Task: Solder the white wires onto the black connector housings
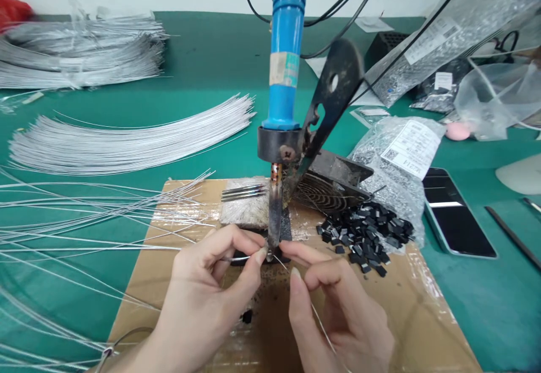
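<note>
A blue-handled soldering iron (287,46) is held upright in a black metal stand (333,88), its tip pointing down. Just left of the tip, my left hand (211,294) is closed, thumb and forefinger pinching a thin grey wire (234,259); the wire's end at the tip is mostly hidden by the fingertips. My right hand (338,300), right of the tip, is closed around a fine silvery solder wire (321,325). That strand runs from the iron's tip down through the fingers. Both hands are over a tape-covered cardboard sheet (416,305).
Loose grey wires (105,215) spread at left, with a wire bundle (135,139) behind. Small black pieces (367,235) form a pile at right, near a bubble-wrap bag (391,159) and a phone (459,212). Several metal pins (243,192) lie on a pale block behind my left hand.
</note>
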`<state>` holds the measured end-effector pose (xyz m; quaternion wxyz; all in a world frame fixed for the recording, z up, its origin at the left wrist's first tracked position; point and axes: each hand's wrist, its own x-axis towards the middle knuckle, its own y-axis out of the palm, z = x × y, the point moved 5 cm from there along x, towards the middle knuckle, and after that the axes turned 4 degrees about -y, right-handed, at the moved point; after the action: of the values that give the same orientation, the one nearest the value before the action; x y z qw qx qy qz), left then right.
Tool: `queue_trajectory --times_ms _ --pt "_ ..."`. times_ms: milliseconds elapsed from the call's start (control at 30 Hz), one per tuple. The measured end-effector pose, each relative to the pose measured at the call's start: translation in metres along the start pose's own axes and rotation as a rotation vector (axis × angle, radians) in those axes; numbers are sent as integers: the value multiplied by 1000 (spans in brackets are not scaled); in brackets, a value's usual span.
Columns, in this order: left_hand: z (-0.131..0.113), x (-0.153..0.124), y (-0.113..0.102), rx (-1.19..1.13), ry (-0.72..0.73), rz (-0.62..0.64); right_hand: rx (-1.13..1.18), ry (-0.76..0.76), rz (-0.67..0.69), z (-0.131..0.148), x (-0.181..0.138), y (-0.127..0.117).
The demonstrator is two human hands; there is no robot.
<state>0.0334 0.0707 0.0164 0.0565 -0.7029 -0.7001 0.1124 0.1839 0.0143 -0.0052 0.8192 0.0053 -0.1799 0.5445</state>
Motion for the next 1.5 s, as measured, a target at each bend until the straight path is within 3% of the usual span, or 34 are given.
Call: queue_trajectory --times_ms 567,967,1500 --pt "2 1 -1 35 -4 7 -64 -33 40 1 2 -2" --pt "0 -2 -2 30 -13 12 -223 -158 -50 10 -2 -2" --pt "-1 -3 -2 22 -7 -6 -203 -182 -75 9 -1 -1"
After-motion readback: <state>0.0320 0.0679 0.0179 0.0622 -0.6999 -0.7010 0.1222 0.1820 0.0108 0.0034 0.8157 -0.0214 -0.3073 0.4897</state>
